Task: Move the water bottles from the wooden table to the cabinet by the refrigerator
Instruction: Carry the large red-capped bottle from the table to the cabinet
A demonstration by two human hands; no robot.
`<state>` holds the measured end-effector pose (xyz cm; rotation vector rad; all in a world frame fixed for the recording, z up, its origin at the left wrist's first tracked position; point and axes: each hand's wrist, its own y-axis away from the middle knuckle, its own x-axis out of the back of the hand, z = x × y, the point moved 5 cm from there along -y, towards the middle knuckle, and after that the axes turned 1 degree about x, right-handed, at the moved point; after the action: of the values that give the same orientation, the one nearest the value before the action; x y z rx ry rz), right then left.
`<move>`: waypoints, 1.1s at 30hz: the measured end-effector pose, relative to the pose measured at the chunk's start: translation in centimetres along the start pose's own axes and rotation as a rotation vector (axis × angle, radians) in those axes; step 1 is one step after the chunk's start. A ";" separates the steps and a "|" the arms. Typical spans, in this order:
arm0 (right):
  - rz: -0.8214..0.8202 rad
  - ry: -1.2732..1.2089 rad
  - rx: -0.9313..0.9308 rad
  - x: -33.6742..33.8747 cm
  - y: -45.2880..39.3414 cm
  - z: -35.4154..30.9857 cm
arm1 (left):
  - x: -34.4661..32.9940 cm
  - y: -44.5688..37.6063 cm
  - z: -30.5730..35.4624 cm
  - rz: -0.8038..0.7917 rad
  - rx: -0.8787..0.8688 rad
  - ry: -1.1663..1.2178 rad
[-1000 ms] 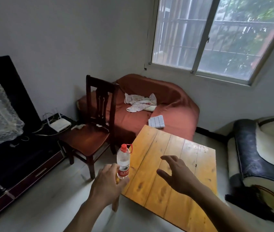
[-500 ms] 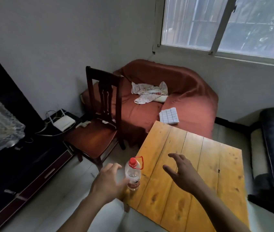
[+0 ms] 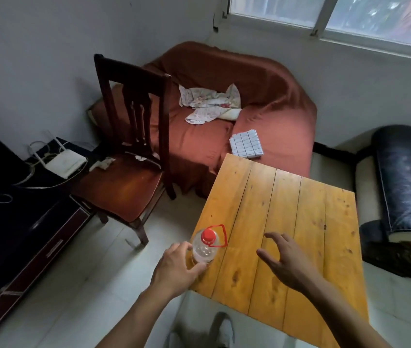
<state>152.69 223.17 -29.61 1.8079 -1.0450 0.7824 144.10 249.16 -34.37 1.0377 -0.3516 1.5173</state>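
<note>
Left hand (image 3: pixel 178 268) was curled around the water bottle (image 3: pixel 205 249) at the table (image 3: pixel 287 222) corner; right hand (image 3: pixel 283 263) hovered open, empty. Recommended: grip mid-body, lift straight up.

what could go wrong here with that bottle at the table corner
The water bottle stands right at the near left corner of the wooden table, so a nudge from the left hand could tip it onto the tiled floor. The left hand's fingers curl around only the bottle's lower body, so it might slip when lifted. The right hand hovers open over the table, holding nothing, so it could not steady a fall quickly.
</note>
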 end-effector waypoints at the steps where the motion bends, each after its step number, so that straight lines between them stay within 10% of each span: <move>1: 0.005 -0.005 -0.016 -0.4 0.1 -0.2 | -0.2 -0.2 -0.4 -0.009 -0.006 0.002; 33: -0.208 -0.177 -0.218 -16.5 -0.1 5.5 | -11.9 -10.5 -5.8 0.133 -0.143 0.439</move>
<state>145.90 223.80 -45.64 1.7843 -0.9927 0.3737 150.07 248.38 -50.12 0.5566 -0.2167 1.7617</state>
